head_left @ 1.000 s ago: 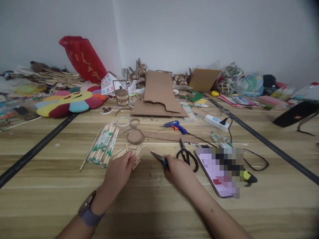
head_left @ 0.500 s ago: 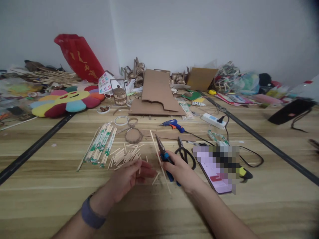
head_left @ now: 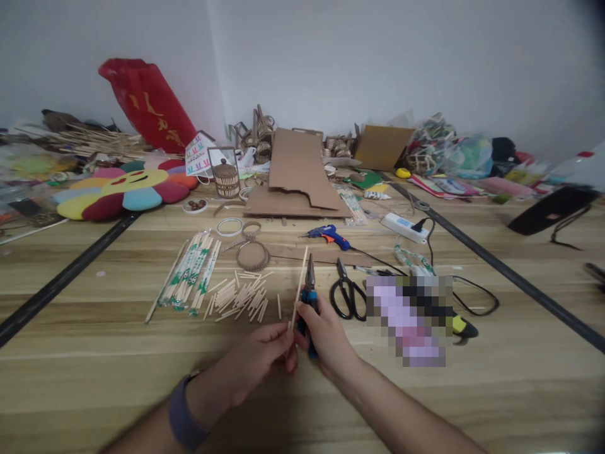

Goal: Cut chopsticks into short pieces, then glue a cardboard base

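My right hand (head_left: 326, 328) is closed around blue-handled pliers (head_left: 310, 280), their jaws pointing away from me. A thin wooden stick (head_left: 300, 277) stands slanted beside the pliers, touching my right thumb. Its lower part is pinched by my left hand (head_left: 265, 350), which is closed just left of the pliers; a short piece also seems to show at those fingertips. Cut short sticks (head_left: 241, 296) lie in a loose pile beyond my left hand. Black-handled scissors (head_left: 347, 296) rest to the right of the pliers.
Wrapped chopsticks (head_left: 191, 271) lie left of the pile. Behind are a cardboard ring (head_left: 253, 256), a blue glue gun (head_left: 328, 235) with its cord, and cardboard sheets (head_left: 297, 167). A power strip (head_left: 404, 228) sits back right; a flower cushion (head_left: 127, 189) lies back left.
My left hand has moved right and closed on the stick's lower part. The stick has swung from leaning left to leaning right, and the pliers have turned more upright in view.
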The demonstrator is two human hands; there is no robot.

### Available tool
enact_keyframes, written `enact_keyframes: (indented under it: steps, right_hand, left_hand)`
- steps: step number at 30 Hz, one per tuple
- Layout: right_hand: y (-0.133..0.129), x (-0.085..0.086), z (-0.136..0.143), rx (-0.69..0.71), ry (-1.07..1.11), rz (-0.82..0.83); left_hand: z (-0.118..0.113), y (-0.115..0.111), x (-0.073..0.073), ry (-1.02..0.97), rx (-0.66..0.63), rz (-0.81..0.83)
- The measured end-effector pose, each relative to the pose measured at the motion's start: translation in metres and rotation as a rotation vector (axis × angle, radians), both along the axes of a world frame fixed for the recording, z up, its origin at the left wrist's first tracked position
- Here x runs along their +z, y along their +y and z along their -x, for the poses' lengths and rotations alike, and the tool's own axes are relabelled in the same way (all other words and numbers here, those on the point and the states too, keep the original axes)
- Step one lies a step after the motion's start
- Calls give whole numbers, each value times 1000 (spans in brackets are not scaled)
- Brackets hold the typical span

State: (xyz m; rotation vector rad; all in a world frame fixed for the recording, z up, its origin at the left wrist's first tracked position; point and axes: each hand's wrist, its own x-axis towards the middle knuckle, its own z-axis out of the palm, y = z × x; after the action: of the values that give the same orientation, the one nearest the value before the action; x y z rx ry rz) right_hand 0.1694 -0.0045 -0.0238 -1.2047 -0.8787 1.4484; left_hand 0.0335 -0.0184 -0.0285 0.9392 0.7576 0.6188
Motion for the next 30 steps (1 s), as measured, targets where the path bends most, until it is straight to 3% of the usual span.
enact_keyframes:
  steps: [3, 8, 11, 19, 30]
  right_hand:
    - [1, 1, -5, -32, -140, -77]
    - [2, 3, -15, 12, -401, -289]
    - [-1, 0, -14, 56, -591, -397]
    - [-5, -5, -10, 142, -858, -521]
    - [-5, -9, -12, 164, -896, -559]
  left_hand:
    - [1, 3, 0, -5, 39, 0]
    - [8, 13, 1, -16, 309, 40]
    - [11, 15, 3, -40, 401, 86]
    - [2, 9, 7, -68, 405, 53]
    - [-1, 4, 2, -18, 364, -84]
